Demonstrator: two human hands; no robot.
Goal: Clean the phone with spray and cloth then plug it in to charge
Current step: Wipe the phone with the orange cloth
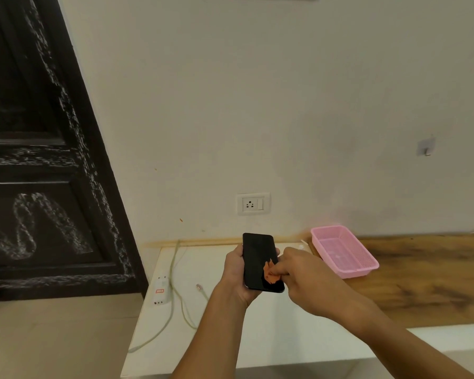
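Note:
A black phone is held screen-up above the white table, gripped from its left side and underneath by my left hand. My right hand pinches a small orange cloth and presses it onto the lower right part of the screen. A white charger adapter lies on the table at the left, with its pale cable looping over the table edge and the cable's plug end lying free near my left wrist. No spray bottle is in view.
A white wall socket with a switch sits on the wall just above the table. A pink plastic basket stands at the right on a wooden counter. A dark carved door fills the left side.

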